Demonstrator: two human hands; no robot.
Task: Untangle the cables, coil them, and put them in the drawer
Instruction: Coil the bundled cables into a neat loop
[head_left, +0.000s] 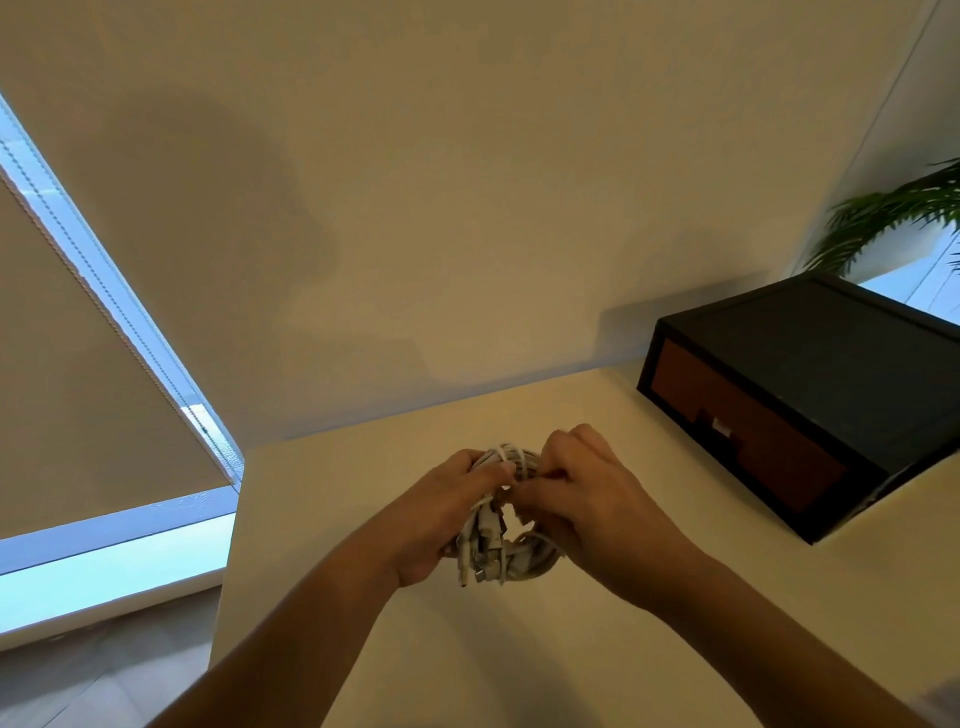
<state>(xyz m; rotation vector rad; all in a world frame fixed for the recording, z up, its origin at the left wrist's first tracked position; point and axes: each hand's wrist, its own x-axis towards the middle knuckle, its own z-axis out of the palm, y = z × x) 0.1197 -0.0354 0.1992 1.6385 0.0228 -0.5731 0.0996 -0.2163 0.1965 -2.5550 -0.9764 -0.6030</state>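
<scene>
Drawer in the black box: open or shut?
Shut. The brown drawer front sits inside the black box frame, nothing pulled out. The cable bundle is outside it, held by left hand and right hand.

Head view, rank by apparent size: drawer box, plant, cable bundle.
1. drawer box, clearly largest.
2-3. plant and cable bundle look alike: the plant is cropped by the frame edge and farther off, the bundle partly covered, so no ranking.
</scene>
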